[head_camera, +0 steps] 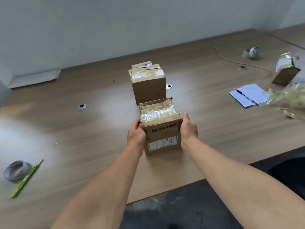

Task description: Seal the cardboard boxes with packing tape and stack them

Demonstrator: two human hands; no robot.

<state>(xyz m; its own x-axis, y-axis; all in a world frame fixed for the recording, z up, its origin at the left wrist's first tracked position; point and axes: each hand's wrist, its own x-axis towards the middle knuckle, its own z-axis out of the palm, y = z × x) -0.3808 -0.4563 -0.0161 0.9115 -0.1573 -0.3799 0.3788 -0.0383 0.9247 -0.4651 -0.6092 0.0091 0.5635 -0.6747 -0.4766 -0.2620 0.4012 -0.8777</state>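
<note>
A taped cardboard box (162,129) with black lettering and a shipping label on its front is just ahead of me on the wooden table (82,138). My left hand (136,134) grips its upper left edge with curled fingers. My right hand (188,128) presses against its right side, thumb straight; its fingers are hidden behind the box. Right behind it stands a second taped box (148,86), with a further box (143,65) partly hidden beyond that. A fourth taped box (286,71) stands tilted at the far right.
A tape roll (17,170) and a green pen-like tool (27,177) lie at the near left. Another tape roll (251,52), a string (231,60), paper with a pen (249,95) and a crumpled plastic wad (288,100) lie at the right. The table's front edge (214,176) runs diagonally beneath my right forearm.
</note>
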